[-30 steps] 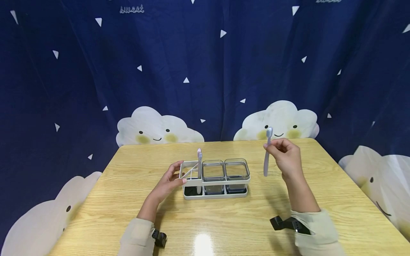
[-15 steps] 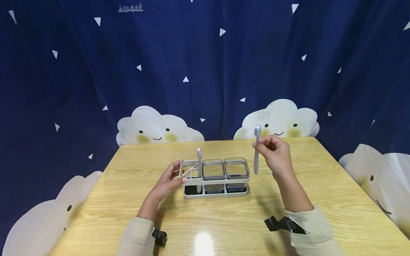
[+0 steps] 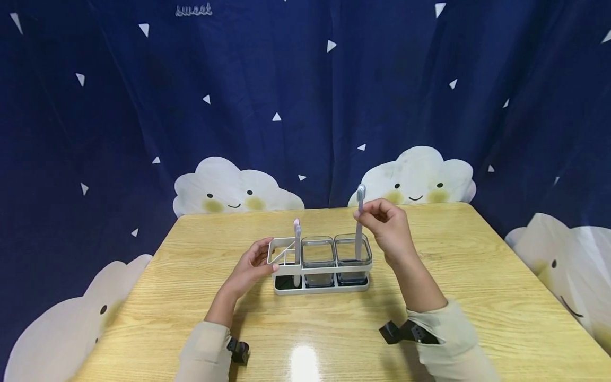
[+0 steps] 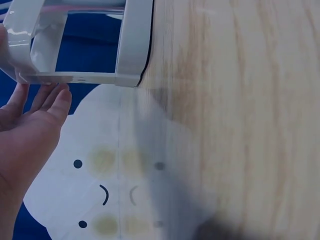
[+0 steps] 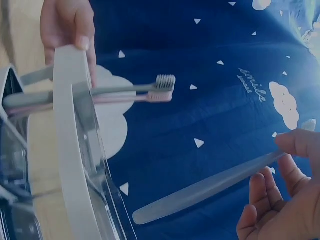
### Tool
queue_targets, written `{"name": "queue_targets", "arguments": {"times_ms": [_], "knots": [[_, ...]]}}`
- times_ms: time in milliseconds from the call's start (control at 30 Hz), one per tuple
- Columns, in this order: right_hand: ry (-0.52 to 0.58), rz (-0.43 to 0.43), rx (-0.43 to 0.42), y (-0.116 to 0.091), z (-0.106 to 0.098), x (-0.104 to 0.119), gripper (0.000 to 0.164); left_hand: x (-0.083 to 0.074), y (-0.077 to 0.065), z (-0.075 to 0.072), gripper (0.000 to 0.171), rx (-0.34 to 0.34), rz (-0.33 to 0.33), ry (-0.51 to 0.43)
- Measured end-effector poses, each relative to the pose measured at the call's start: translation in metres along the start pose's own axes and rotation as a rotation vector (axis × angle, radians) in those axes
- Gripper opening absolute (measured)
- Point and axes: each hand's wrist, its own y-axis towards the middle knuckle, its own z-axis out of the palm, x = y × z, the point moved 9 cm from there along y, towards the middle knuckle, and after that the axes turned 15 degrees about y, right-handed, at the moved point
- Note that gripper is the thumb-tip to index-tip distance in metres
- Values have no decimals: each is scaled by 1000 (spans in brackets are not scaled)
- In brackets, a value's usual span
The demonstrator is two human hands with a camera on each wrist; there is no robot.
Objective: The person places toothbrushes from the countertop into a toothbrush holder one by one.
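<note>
My left hand [image 3: 249, 271] grips the left end of a white toothbrush rack [image 3: 315, 269], thumb on the front rail and fingers behind. Two toothbrushes stand in its left section: a grey one [image 3: 298, 246] and, mostly behind it, a pink one [image 5: 160, 96]. The rack also holds two clear square cups, a middle cup [image 3: 318, 260] and a right cup [image 3: 352, 277]. Between thumb and fingertips, my right hand [image 3: 392, 231] pinches a greyish-purple toothbrush [image 3: 359, 239], bristles up. Its handle end overlaps the right cup's opening in the head view; in the right wrist view the handle [image 5: 200, 192] slants beside the rack.
A light wooden table [image 3: 296, 323] lies under the rack. Behind it hangs a dark blue curtain [image 3: 248, 79] with white triangles and smiling clouds. Each wrist wears a small black camera, one by the left sleeve [image 3: 205, 345] and one by the right sleeve [image 3: 446, 339].
My right hand has carried the toothbrush leftward, from right of the rack to over the right cup. The left hand and rack stay where they were.
</note>
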Motion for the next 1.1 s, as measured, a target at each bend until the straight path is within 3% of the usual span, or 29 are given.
{"name": "queue_targets", "arguments": {"times_ms": [400,667,1100], "knots": [[142,36,22,0,23,-10,14,0,0,1,70,4,-12,-12],[108,69,98,0,40,-17,14,3,1,1,70,8,-24,0],[195,87,164,2,68,-33,8,5,1,0,69,16,-29,8]]}}
